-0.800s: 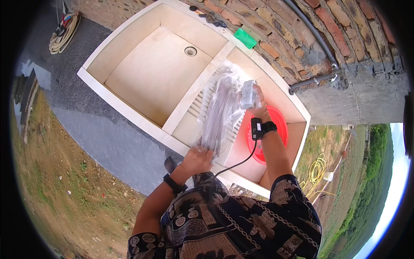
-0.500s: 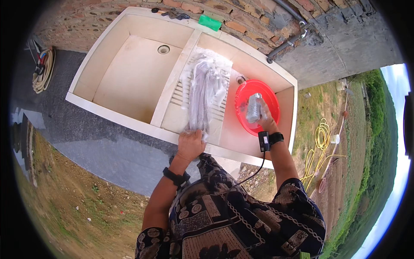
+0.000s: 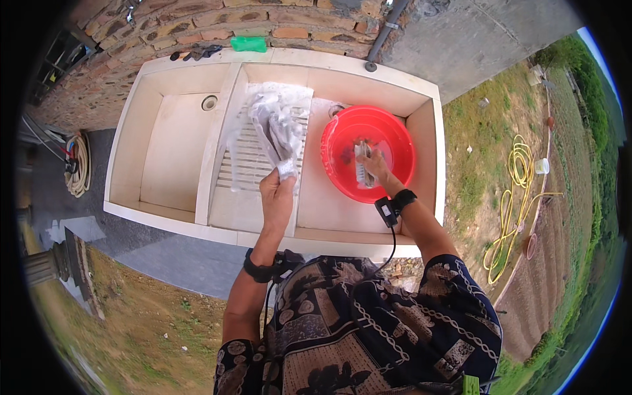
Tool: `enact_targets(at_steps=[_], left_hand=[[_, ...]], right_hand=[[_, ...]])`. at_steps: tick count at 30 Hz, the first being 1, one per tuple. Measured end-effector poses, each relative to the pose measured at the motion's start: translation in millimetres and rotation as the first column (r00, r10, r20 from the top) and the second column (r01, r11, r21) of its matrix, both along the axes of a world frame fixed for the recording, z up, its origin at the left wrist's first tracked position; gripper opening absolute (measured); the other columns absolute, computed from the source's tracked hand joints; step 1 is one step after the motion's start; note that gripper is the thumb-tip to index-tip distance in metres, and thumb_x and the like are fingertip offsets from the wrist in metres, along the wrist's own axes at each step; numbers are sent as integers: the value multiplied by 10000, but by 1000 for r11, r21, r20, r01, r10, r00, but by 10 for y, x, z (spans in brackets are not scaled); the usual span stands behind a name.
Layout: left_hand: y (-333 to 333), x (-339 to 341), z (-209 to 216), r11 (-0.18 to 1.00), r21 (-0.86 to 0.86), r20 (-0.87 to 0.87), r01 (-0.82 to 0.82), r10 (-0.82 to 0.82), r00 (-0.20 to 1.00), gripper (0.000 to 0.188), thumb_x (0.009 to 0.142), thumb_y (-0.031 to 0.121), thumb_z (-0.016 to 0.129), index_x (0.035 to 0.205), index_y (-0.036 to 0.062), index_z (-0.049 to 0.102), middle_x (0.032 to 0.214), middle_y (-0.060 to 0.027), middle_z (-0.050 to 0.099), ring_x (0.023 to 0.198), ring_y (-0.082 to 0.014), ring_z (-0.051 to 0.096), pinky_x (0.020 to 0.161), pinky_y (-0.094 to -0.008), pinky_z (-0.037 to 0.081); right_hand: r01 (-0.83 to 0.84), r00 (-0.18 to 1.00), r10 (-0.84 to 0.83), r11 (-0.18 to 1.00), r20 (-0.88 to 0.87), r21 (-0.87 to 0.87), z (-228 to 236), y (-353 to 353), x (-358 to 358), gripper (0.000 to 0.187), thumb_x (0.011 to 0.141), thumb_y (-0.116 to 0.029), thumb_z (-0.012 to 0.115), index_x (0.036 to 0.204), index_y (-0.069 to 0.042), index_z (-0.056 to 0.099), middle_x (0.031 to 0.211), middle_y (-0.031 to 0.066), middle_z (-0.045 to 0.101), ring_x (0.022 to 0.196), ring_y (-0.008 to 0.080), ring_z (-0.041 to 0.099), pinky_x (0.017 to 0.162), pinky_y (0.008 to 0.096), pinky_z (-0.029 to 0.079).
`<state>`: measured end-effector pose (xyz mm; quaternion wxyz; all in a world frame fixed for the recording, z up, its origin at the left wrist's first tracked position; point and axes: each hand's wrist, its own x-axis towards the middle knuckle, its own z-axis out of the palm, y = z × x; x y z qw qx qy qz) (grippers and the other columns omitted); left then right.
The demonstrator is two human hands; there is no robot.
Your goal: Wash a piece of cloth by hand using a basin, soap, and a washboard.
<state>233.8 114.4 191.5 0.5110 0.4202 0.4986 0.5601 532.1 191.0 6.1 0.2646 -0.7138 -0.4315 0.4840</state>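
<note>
A soapy grey-white cloth (image 3: 276, 126) lies bunched on the ribbed washboard (image 3: 249, 159) of the sink, with suds around it. My left hand (image 3: 276, 192) is closed on the near end of the cloth, lifting that end a little. On the right, a red basin (image 3: 339, 172) stands in the sink and holds some water. My right hand (image 3: 376, 166) grips a scrubbing brush with pale bristles (image 3: 361, 164) inside the basin. The hand partly hides the brush, and I cannot tell how deep it dips.
A second sink compartment (image 3: 174, 141) with a drain is at the left. On the back rim lie a green packet (image 3: 249, 44) and a dark rag (image 3: 205, 52). Brick wall and a pipe (image 3: 385, 36) rise behind. A yellow hose (image 3: 508, 210) lies on the ground at right.
My left hand has moved away from the front rim, and the stretched cloth is now shorter and bunched. My right hand has turned the brush and lowered it in the basin. The view has shifted.
</note>
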Motion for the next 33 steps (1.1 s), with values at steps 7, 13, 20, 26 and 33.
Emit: enact_targets(at_steps=[7,13,20,26,33], left_hand=[[725,1129,507,992,-60,251,110,-91,964,162,828,13,525,926,-24,649,771,38,582,709,-39,499,640,-223,405],[767,2047,-30,982,-98,201,164,-142,969,292,829,0,518,1085,-46,651,943,-19,664,858,-83,568,803,-251,445],[956,1964,-538,964,-265,144,-27,67,987,281,830,33,543,1071,-84,630,1076,-117,666,955,-166,608,854,-303,455],[1120,1807,-716,991,3,-953,135,-38,299,394,790,148,643,1085,-84,522,1025,-264,600,919,-422,583,806,-440,480],[1291,2249,-762,924,-295,-57,244,-272,961,469,834,267,701,1141,-47,537,1015,-153,621,893,-224,614,759,-357,501]], right_hand=[[-121,933,65,983,353,138,158,788,884,656,763,-368,688,1150,29,337,1114,345,531,999,455,592,812,510,487],[-143,867,77,985,493,97,10,976,1681,681,760,-394,686,1158,-18,281,1174,346,484,981,489,581,839,534,484],[-152,936,62,958,346,241,123,1084,1671,587,765,-362,683,1106,-24,345,1056,312,559,953,474,595,812,517,498],[146,769,-136,989,-625,-35,578,836,1572,470,856,-327,612,1154,4,463,988,215,643,889,328,657,760,386,550],[161,389,-119,985,-913,-60,942,536,877,402,940,-331,532,1164,0,567,1035,123,654,893,224,650,801,341,532]])
